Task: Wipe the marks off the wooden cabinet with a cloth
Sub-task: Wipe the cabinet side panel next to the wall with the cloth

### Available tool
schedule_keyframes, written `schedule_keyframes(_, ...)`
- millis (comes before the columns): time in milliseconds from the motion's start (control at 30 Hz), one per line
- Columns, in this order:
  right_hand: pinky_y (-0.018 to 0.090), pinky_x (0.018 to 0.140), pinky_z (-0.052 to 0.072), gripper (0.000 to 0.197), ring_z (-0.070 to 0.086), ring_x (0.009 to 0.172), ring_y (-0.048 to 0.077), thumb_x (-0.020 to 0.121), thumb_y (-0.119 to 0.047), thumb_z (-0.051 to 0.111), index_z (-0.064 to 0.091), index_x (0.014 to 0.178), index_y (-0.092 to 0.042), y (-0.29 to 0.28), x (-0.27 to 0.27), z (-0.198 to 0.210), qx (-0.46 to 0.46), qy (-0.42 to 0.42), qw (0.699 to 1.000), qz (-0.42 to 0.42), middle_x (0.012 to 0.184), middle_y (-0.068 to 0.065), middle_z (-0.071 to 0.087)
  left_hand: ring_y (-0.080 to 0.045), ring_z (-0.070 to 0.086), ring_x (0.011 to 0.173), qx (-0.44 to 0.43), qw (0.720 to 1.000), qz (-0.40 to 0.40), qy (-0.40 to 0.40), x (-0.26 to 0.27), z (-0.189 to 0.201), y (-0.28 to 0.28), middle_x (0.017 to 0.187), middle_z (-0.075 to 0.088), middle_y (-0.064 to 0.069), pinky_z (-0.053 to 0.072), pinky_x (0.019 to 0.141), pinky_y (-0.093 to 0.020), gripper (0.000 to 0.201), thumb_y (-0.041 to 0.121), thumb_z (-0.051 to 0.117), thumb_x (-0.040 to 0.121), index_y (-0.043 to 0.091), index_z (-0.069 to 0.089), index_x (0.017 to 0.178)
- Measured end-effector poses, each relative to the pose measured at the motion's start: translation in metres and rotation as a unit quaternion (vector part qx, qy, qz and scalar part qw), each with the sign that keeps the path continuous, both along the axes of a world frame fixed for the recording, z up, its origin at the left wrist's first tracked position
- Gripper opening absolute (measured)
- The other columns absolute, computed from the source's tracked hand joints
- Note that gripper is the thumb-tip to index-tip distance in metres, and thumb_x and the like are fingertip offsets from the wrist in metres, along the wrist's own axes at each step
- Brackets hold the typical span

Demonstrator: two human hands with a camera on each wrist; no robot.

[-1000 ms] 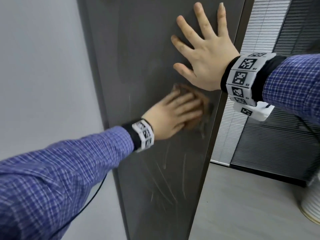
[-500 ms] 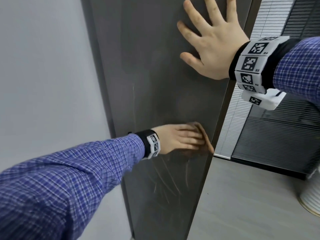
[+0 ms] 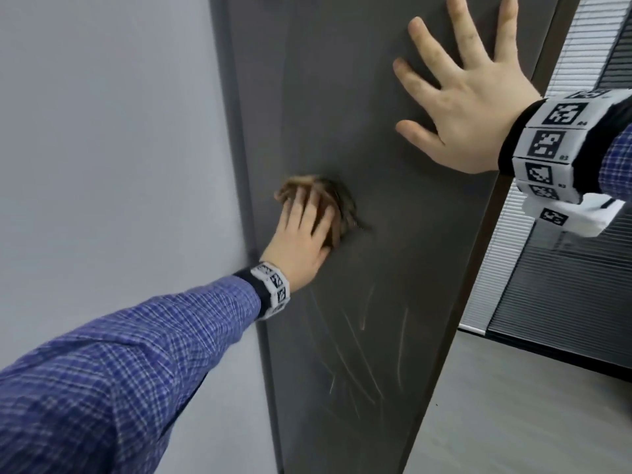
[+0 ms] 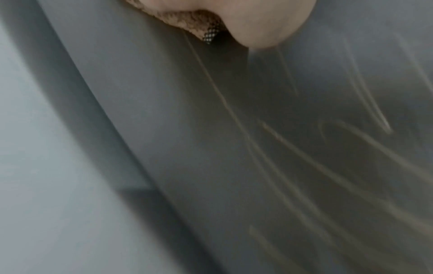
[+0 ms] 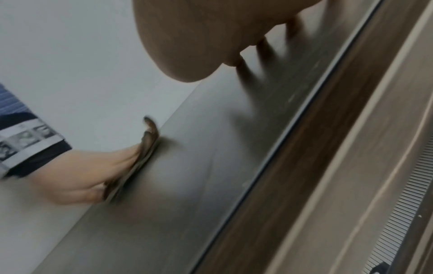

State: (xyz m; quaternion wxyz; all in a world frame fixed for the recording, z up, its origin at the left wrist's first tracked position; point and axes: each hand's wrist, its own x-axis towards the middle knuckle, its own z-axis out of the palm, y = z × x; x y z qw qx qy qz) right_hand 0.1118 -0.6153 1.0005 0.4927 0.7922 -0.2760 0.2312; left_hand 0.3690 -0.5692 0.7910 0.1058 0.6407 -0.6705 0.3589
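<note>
Several pale marks [image 3: 362, 357] streak the lower cabinet [image 3: 342, 97] panel, below the cloth [image 3: 338, 203]; none under it now. Risk: wiping this high misses them, and if they are scratches, not smears (cannot tell), rubbing won't lift them.

Left hand [image 3: 301, 241] presses the cloth flat against the panel near its left edge, fingers spread and nearly straight. Cloth could bunch or slip from under the palm on a fast stroke, since nothing pinches it.

Right hand [image 3: 465, 107] splayed wide, flat on the upper panel, holding nothing; bracing.

Cabinet: dark grey, smooth, matte, faint grain. Cloth: brown, thin, woven, one corner netted [image 4: 211, 35]. Wall [image 3: 102, 165] plain grey. Slatted blinds [image 3: 513, 268] at right.
</note>
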Motion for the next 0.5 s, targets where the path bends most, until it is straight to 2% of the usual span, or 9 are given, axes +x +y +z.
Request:
schedule_keyframes(100, 0.077, 0.106, 0.004, 0.074, -0.002, 0.147, 0.044, 0.096, -0.062, 0.018, 0.028, 0.150, -0.012, 0.000, 0.000, -0.001, 0.004, -0.006, 1.000, 0.000, 0.161, 0.015, 0.011, -0.053, 0.027, 0.138, 0.084, 0.991, -0.060, -0.086, 0.015, -0.046, 0.011, 0.147, 0.035, -0.027, 0.020, 0.116, -0.066, 0.077, 0.041, 0.063, 0.085, 0.008, 0.036, 0.150)
schedule_keyframes(167, 0.077, 0.106, 0.004, 0.074, 0.000, 0.147, 0.044, 0.096, -0.061, 0.018, 0.028, 0.150, -0.011, 0.001, 0.001, -0.001, 0.008, -0.010, 1.000, 0.005, 0.161, 0.015, 0.010, -0.047, 0.029, 0.138, 0.127, 0.982, -0.085, -0.115, 0.015, -0.067, 0.020, 0.146, 0.037, -0.021, 0.021, 0.118, -0.062, 0.075, 0.042, 0.063, 0.085, 0.013, 0.039, 0.150)
schedule_keyframes(233, 0.077, 0.106, 0.005, 0.074, 0.001, 0.147, 0.044, 0.096, -0.061, 0.018, 0.028, 0.150, -0.011, 0.002, 0.001, 0.000, 0.011, -0.011, 1.000, 0.007, 0.161, 0.015, 0.010, -0.043, 0.028, 0.141, 0.133, 0.979, -0.097, -0.117, 0.009, -0.072, 0.023, 0.149, 0.037, -0.017, 0.021, 0.119, -0.059, 0.075, 0.042, 0.060, 0.087, 0.016, 0.037, 0.153)
schedule_keyframes(300, 0.078, 0.106, 0.005, 0.074, 0.000, 0.147, 0.044, 0.096, -0.061, 0.018, 0.028, 0.149, -0.011, 0.002, 0.000, 0.000, 0.010, -0.009, 1.000, 0.006, 0.161, 0.015, 0.010, -0.043, 0.028, 0.143, 0.110, 0.984, -0.099, -0.094, -0.002, -0.055, 0.020, 0.152, 0.036, -0.017, 0.021, 0.119, -0.058, 0.073, 0.042, 0.054, 0.089, 0.017, 0.034, 0.154)
schedule_keyframes(400, 0.077, 0.106, 0.006, 0.074, 0.002, 0.147, 0.043, 0.096, -0.061, 0.018, 0.028, 0.150, -0.012, 0.001, 0.000, -0.002, 0.012, -0.008, 1.000, 0.005, 0.161, 0.015, 0.010, -0.046, 0.023, 0.146, 0.047, 0.995, -0.086, -0.031, -0.029, -0.010, 0.011, 0.158, 0.029, -0.021, 0.018, 0.119, -0.059, 0.074, 0.042, 0.052, 0.088, 0.016, 0.032, 0.155)
schedule_keyframes(500, 0.076, 0.107, 0.008, 0.073, 0.008, 0.145, 0.043, 0.095, -0.061, 0.018, 0.026, 0.150, -0.013, 0.002, 0.001, -0.002, 0.021, -0.017, 1.000, 0.001, 0.161, 0.014, 0.010, -0.043, 0.017, 0.150, 0.041, 0.989, -0.126, -0.071, -0.054, 0.002, 0.001, 0.163, 0.023, -0.017, 0.013, 0.120, -0.061, 0.075, 0.044, 0.052, 0.089, 0.021, 0.030, 0.157)
